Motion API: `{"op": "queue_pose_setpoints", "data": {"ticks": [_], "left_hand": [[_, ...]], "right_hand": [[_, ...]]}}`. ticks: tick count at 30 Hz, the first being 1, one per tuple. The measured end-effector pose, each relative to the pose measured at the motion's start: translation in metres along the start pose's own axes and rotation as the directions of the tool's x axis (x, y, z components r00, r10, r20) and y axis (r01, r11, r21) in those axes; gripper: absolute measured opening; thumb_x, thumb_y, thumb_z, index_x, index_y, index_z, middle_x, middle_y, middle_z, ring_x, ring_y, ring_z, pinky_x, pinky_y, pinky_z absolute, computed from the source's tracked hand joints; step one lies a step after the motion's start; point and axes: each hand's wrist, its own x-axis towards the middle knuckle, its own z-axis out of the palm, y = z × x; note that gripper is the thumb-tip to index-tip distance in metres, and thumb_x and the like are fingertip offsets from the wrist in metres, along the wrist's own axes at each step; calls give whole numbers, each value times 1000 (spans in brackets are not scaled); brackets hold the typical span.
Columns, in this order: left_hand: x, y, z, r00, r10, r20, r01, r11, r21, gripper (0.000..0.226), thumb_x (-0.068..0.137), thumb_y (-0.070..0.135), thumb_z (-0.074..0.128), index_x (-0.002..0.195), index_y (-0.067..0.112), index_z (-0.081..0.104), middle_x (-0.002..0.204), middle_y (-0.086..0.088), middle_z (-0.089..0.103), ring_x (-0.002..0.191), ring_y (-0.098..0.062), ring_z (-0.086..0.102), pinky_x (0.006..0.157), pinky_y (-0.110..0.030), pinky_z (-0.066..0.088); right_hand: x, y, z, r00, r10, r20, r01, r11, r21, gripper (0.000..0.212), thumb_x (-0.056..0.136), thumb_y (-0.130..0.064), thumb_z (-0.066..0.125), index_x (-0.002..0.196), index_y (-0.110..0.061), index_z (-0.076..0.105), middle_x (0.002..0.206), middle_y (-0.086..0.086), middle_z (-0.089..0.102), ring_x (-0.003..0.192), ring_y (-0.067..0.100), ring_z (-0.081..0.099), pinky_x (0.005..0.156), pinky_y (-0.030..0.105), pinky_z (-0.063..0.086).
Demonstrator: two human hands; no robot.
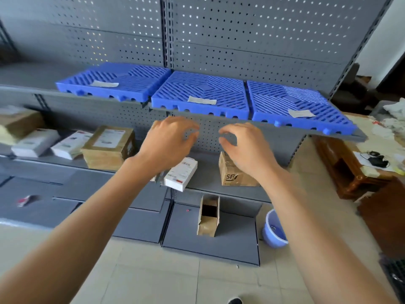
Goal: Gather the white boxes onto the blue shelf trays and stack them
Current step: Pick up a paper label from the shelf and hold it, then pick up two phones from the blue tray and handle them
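I have both bare forearms stretched forward and upward from the bottom corners, converging toward the middle. My left hand (168, 142) is raised with its back facing me, wrist nearly straight, fingers loosely curled and pointing right; its fingertips are motion-blurred. My right hand (245, 145) sits level with it, just beside it, a narrow gap between them. Its back also faces me, fingers bent and pointing left toward the other hand, thumb tucked underneath. Neither hand holds anything or touches a surface.
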Motion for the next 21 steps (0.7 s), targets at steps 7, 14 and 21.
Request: {"op": "queue_pose_setpoints", "data": {"ticks": [7,14,21], "left_hand": [[-66,-73,-71,982,-188,-27,190,973,135,28,102,35,54,125,27,68,127,2,69,117,-24,61,102,-44,46],[-124,-145,-128,902,-425,-76,432,885,176,34,103,39,52,134,29,62,138,6,63,124,-22,56,99,-41,47],[-163,-221,-155,819,-569,-81,571,792,216,37,102,41,54,136,28,60,142,4,60,127,-22,56,104,-44,47]], "right_hand": [[21,-110,45,976,-192,101,190,981,27,32,98,-30,62,129,-21,66,129,-1,68,122,21,59,100,39,48],[54,-206,96,919,-356,170,331,930,158,35,96,-28,65,130,-20,66,130,-1,68,120,20,61,104,41,48],[89,-282,159,858,-465,220,412,877,248,35,95,-29,63,129,-21,66,130,1,68,120,24,60,101,45,48]]}}
